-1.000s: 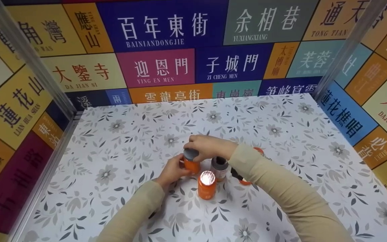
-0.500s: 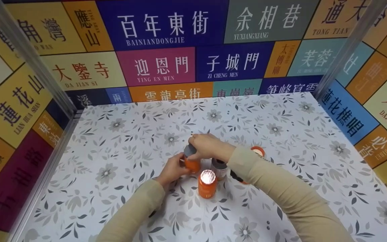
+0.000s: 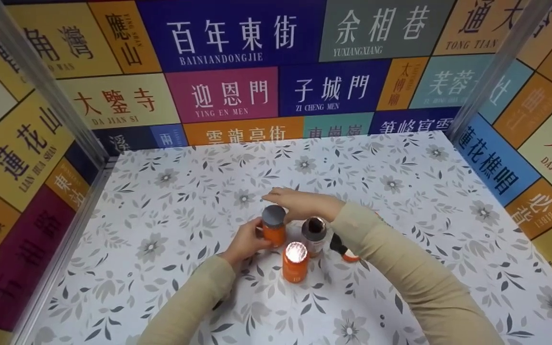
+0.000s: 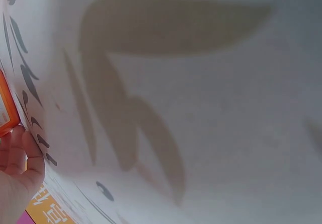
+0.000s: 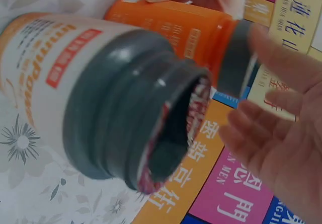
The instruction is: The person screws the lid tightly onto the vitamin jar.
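1. Head view: left hand [image 3: 246,241] grasps the capped orange bottle [image 3: 276,235], upright on the floral table [image 3: 199,184]; right hand [image 3: 302,203] released, beside its grey cap [image 3: 273,215].
2. Left wrist view: left hand at the capped orange bottle, frame edge.
3. Right wrist view: right hand unclenched; thumb contact undetermined. Grey-necked bottle [image 5: 103,100] foreground, mouth open.

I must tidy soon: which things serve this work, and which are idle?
Serving the work, it seems:
grey-capped orange bottle
left hand, gripping it
right hand, near its cap

Apparently idle:
foil-topped orange bottle
open grey-necked bottle
partly hidden black-and-orange object
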The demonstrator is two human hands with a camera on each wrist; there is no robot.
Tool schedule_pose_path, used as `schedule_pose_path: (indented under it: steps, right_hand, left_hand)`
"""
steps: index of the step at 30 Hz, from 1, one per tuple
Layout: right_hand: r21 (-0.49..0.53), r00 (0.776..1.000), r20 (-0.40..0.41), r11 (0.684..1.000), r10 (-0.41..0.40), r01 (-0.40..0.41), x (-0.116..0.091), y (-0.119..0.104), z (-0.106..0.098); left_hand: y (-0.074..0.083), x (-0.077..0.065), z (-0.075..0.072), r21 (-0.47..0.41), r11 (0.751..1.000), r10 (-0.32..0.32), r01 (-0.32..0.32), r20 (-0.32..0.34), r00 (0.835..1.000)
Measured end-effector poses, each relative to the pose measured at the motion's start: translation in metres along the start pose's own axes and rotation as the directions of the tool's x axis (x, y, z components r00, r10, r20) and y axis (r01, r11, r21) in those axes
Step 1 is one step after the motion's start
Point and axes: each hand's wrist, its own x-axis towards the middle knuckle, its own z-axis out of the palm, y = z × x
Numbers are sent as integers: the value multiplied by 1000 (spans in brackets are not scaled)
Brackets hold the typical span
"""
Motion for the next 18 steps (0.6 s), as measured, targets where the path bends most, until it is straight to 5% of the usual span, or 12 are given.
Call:
schedule_pose_path:
  steps: [10, 18]
  right_hand:
    - [-69, 989, 2, 987, -147, 146, -5, 6, 0]
    - [-165, 994, -104, 986, -36, 18, 1, 5, 9]
  left_hand:
    - [-1, 1, 1, 5, 1000, -16, 16, 1, 1000]
    - [0, 1, 1, 10, 999, -49, 49, 1, 999]
